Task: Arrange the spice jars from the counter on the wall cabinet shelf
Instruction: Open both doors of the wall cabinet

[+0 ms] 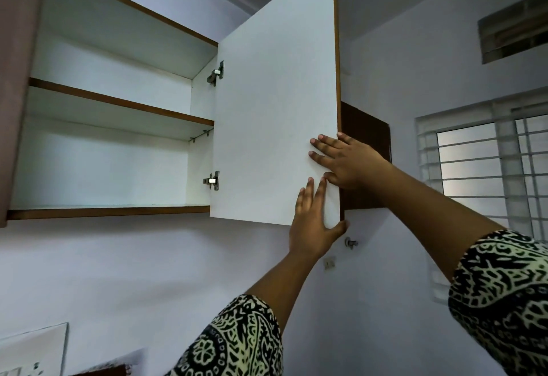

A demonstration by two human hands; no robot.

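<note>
While the white wall cabinet with brown wooden edging [112, 144] stands open, its flat white door [275, 103] swings out to the right of the two bare shelves. No spice jars show on either shelf, nor anywhere else in view. At the door's lower free edge, the right hand [347, 162] lies flat, fingers spread, wrapped round the edge; just below, the left hand [311, 221] presses the door's face, thumb hooked under the corner.
</note>
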